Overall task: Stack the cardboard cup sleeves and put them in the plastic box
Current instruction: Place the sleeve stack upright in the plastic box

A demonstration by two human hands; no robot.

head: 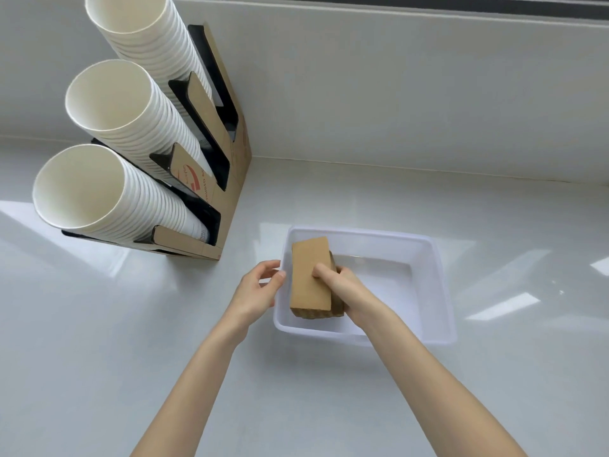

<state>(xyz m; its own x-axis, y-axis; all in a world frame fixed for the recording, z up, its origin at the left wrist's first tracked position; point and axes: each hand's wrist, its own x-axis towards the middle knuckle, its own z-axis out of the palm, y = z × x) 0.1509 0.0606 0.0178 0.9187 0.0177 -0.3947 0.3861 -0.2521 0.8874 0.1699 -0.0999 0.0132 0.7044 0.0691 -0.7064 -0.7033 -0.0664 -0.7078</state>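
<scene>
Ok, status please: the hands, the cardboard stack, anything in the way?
Right hand grips cardboard stack, inside tub, at its left end. Left hand holds the left rim. Nothing in the way; cup rack stands apart.

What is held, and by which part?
Right hand grips the flat brown cardboard stack by its right side; left hand pinches the left rim of the translucent white plastic tub.

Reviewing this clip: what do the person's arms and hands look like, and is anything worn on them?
The left forearm and right forearm are bare down to the frame edge, with no sleeves in view. The left hand and right hand wear no gloves, and no watch, bracelet or ring shows.
</scene>
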